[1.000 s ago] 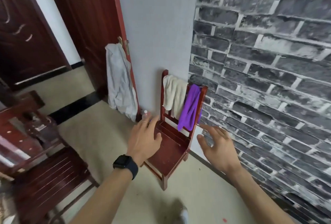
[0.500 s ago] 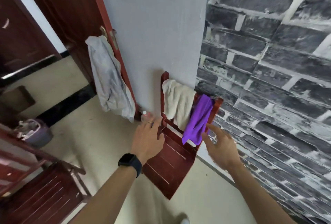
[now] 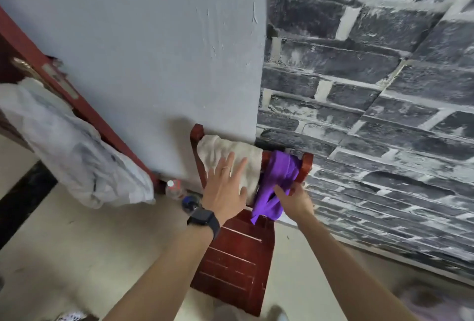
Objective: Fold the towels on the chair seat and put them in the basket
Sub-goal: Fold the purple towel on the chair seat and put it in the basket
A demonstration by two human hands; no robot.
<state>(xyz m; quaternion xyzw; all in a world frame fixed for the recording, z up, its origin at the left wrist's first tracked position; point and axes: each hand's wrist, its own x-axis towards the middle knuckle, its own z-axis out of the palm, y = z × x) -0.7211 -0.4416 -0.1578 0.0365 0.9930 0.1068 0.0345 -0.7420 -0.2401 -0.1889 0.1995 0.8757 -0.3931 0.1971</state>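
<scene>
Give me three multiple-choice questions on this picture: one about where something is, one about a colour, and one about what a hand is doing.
1. Where on the chair do the two towels hang?
A. on the seat
B. over the backrest
C. round a leg

2. What colour is the towel nearer the brick wall?
A. green
B. yellow
C. purple

3. What is the right hand doing?
A. gripping a towel
B. lying flat on the seat
C. holding a bottle

Answers:
1 B: the white towel and the purple towel both drape over the top rail.
2 C: the towel on the wall side is purple.
3 A: its fingers curl into the purple towel's cloth.
</scene>
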